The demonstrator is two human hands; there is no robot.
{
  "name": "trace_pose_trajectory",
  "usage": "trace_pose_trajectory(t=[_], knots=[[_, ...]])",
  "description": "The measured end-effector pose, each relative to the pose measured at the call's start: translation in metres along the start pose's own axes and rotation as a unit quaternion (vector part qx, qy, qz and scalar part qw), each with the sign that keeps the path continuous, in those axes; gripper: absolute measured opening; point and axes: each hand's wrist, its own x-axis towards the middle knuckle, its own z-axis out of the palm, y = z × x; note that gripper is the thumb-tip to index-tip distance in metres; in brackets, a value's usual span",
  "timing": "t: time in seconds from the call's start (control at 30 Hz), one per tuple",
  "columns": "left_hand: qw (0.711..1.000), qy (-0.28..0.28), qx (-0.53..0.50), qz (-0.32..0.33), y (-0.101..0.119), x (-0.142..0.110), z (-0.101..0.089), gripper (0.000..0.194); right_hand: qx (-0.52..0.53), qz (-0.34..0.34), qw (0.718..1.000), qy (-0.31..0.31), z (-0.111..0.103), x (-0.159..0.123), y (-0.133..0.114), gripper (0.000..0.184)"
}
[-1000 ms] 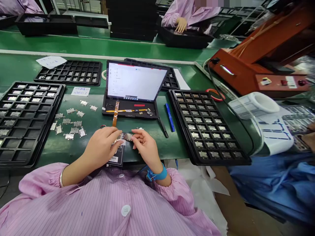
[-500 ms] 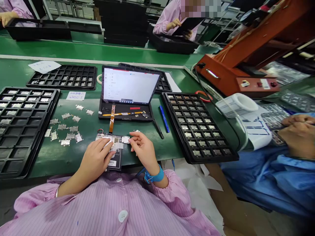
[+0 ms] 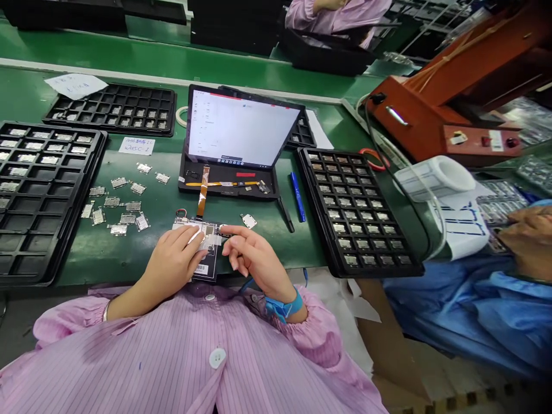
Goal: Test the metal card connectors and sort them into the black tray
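My left hand (image 3: 175,260) lies on a small black circuit board (image 3: 206,263) at the near edge of the green bench, fingers stretched flat and pressing it down. My right hand (image 3: 249,256) is beside it, index finger extended, its tip on a small silver module (image 3: 224,229) at the board's right side. An orange flex cable (image 3: 201,197) runs from the board up to a tablet (image 3: 240,131) with a lit white screen in a black stand. Another silver module (image 3: 249,221) lies loose just right of the board.
Black compartment trays sit left (image 3: 38,190), back left (image 3: 116,109) and right (image 3: 357,210), holding silver modules. Several loose modules (image 3: 121,207) lie left of the board. A blue pen (image 3: 297,197) lies by the tablet. An orange machine (image 3: 448,98) and a label roll (image 3: 435,178) stand right; a co-worker's hand (image 3: 528,241) too.
My right hand has moved left, bringing the silver module against the board's right edge, and now points with the index finger. My left hand stays flat on the board. The view tilted down.
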Motion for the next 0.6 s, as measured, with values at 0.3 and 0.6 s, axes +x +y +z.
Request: trace_pose_trajectory(t=[0.3,0.6], knots=[[1.000,0.005,0.006,0.019,-0.0001,0.0015,-0.0005,0.028,0.105,0.066,0.991,-0.049,-0.0015,-0.0068,-0.0030,0.040],[1.000,0.008,0.009,0.017,0.0007,0.0036,-0.0025,0.025,-0.057,-0.043,0.995,-0.064,-0.0019,-0.0047,-0.0055,0.033]])
